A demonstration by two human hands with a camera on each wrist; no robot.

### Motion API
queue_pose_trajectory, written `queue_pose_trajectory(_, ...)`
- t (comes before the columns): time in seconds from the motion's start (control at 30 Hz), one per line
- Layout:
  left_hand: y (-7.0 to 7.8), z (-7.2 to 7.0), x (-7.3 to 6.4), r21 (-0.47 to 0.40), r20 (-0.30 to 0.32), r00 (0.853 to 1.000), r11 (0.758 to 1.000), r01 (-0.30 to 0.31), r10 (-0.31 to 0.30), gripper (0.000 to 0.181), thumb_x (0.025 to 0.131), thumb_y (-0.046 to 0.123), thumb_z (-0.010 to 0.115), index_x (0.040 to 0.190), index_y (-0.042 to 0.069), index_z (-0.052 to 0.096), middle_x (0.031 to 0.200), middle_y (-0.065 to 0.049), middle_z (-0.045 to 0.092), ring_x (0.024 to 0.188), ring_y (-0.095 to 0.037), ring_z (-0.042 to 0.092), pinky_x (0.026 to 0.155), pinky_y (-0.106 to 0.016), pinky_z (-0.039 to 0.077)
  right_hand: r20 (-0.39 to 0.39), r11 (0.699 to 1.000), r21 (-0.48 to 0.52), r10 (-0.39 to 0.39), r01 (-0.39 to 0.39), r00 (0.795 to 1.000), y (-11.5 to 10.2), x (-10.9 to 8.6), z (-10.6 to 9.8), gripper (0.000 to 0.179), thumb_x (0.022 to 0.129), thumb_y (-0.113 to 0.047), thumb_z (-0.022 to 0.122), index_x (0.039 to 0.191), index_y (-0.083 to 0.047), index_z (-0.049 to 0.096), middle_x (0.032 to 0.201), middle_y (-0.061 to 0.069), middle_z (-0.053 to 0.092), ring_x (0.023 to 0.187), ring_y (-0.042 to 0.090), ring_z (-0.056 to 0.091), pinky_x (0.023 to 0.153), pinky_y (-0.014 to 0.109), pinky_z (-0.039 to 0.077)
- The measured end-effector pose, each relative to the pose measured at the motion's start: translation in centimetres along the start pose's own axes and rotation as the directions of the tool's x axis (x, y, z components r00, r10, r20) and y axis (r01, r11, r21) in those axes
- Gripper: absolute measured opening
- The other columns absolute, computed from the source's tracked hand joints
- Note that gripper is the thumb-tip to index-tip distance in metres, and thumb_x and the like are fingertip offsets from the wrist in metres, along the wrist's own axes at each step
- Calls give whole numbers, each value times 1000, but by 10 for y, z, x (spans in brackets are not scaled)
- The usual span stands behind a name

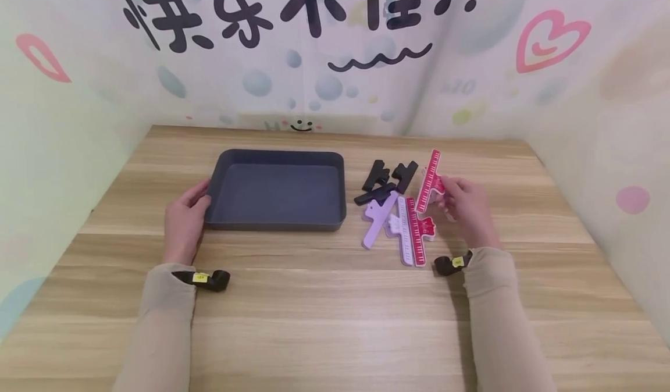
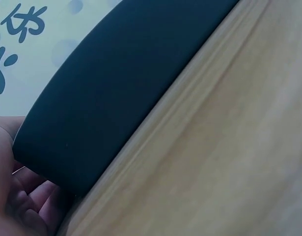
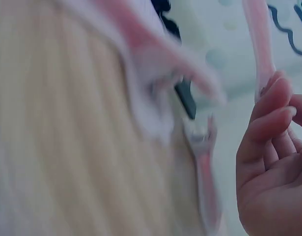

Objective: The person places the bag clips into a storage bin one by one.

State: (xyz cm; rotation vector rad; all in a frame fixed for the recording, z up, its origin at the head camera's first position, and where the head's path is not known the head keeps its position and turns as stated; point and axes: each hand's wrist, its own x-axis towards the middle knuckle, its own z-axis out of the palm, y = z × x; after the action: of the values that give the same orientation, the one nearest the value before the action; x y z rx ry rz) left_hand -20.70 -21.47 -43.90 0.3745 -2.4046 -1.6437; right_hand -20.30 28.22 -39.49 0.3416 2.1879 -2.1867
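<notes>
My right hand (image 1: 467,207) pinches a red bulldog clip (image 1: 429,181) with a white ruler-like scale, lifted over the other clips. In the right wrist view its pink bar (image 3: 261,44) rises from between thumb and fingertips. Below it lie a second red clip (image 1: 417,235) and a white-lilac clip (image 1: 405,232), side by side. A plain purple clip (image 1: 378,220) sits to their left. My left hand (image 1: 184,220) grips the left end of a dark grey rectangular tray (image 1: 274,227), its curled fingers (image 2: 45,194) at the corner.
Several black clips (image 1: 404,175) lie behind the purple one, right of the tray. Another pink-and-white clip (image 3: 205,187) shows on the wooden table (image 1: 335,322) in the right wrist view. A printed cloth wall (image 1: 314,98) stands along the table's back edge.
</notes>
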Motion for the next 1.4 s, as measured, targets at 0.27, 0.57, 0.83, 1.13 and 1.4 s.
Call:
queue_pose_trajectory(0.27,1,0,2,-14,-2,1000,1000,-27,27,35,91,25,48,126,21,51,124,0,52,113,-6,45,93,-26,33,32,997,26,-67,66,997,2,12,20,39,86,-36,56,108,-4,53,86,7,54,70,13,54,62,26,45)
queue_pose_trajectory(0.57,0,1,2,-43,-2,999,998,-39,39,35,91,24,49,125,19,52,122,-2,53,110,-7,47,91,-25,34,83,999,-36,-12,15,996,-1,8,49,39,85,-36,57,110,-6,52,94,11,57,76,16,57,65,26,45)
queue_pose_trajectory(0.83,4,4,2,-60,4,999,997,-48,49,35,90,21,49,125,16,51,123,-3,52,108,-9,47,89,-25,35,139,999,48,-10,3,990,0,5,69,28,91,-25,52,110,-6,46,93,13,56,78,18,56,65,26,43)
queue_pose_trajectory(1.13,4,4,1,-63,3,998,996,-59,59,36,90,18,48,126,14,50,125,-5,51,106,-11,48,88,-24,35,211,995,97,-5,-16,977,7,0,93,23,91,-18,52,108,-3,48,89,11,59,76,17,58,66,26,46)
queue_pose_trajectory(1.4,-2,2,-2,-37,11,998,998,-54,54,36,91,21,48,127,15,50,125,-4,51,107,-10,47,88,-24,35,225,992,119,1,-29,974,17,-4,103,25,88,-20,57,106,-3,52,90,12,61,75,17,59,65,26,47)
